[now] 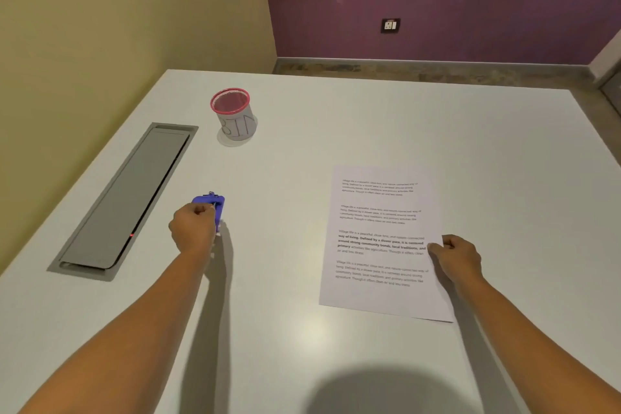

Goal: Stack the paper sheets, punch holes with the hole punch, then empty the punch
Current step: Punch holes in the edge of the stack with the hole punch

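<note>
Printed paper sheets [379, 235] lie in a neat pile on the white table [336, 131], right of centre. My right hand [457, 257] pinches the pile's right edge, fingers curled. A small blue hole punch [213, 203] stands left of centre, and my left hand [193, 228] grips its near end with curled fingers, hiding most of it. A small cup with a red mesh rim, marked BIN [235, 118], stands farther back on the table.
A long grey cable flap [124, 202] is set into the table along its left side. A yellow wall runs on the left and a purple wall at the back. The table's far edge meets bare floor.
</note>
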The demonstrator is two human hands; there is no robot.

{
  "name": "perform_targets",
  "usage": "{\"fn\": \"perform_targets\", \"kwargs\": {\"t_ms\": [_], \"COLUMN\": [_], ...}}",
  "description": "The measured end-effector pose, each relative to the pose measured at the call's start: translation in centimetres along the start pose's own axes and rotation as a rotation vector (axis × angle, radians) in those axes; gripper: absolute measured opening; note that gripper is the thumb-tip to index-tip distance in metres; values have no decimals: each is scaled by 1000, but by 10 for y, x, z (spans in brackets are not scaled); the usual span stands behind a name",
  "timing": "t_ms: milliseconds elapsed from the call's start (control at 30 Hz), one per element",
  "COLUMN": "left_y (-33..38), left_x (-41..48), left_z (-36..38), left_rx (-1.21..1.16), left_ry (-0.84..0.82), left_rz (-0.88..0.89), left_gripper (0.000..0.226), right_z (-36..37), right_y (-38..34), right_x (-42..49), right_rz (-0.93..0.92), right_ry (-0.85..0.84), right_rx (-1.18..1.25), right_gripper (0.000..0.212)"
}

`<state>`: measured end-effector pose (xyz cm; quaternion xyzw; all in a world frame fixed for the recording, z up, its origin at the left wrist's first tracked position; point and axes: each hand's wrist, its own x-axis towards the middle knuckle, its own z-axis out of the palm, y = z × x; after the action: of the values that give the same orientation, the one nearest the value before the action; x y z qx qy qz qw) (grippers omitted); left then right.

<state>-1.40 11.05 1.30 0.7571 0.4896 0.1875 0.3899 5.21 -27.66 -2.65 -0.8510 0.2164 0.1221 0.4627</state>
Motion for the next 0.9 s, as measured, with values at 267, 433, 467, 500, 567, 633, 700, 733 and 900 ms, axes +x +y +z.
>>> {"fn": "perform_targets", "kwargs": {"t_ms": [267,433,467,500,567,633,700,733,900], "left_y": [-12,-17,-19,-20,-23,-24,-26,-26,-23], "left_x": [45,53,54,55,57,57,57,58,54], "left_z": [-13,-14,-15,-15,-16,-18,-18,-18,-18], "left_rx": [263,219,190,159,114,93,42,10,-79], "left_ry": [-174,-243,-257,-275,-317,-348,-373,-384,-448], "left_rz": [-73,-148,-161,-174,-194,-208,-229,-244,-282], "left_gripper": [29,28,26,26,30,35,37,37,36], "right_z": [14,21,22,23,25,26,27,27,27], "right_y": [-8,-10,-10,-10,-10,-10,-10,-9,-9], "right_x": [-6,-8,-8,-8,-8,-8,-8,-8,-9], "right_rz": [20,32,34,34,36,44,43,40,23], "right_ry": [19,16,20,24,31,36,40,38,24], "right_rx": [-14,-6,-5,-2,4,1,-4,-7,-8], "right_gripper": [9,10,14,20,33,37,37,36,36]}}
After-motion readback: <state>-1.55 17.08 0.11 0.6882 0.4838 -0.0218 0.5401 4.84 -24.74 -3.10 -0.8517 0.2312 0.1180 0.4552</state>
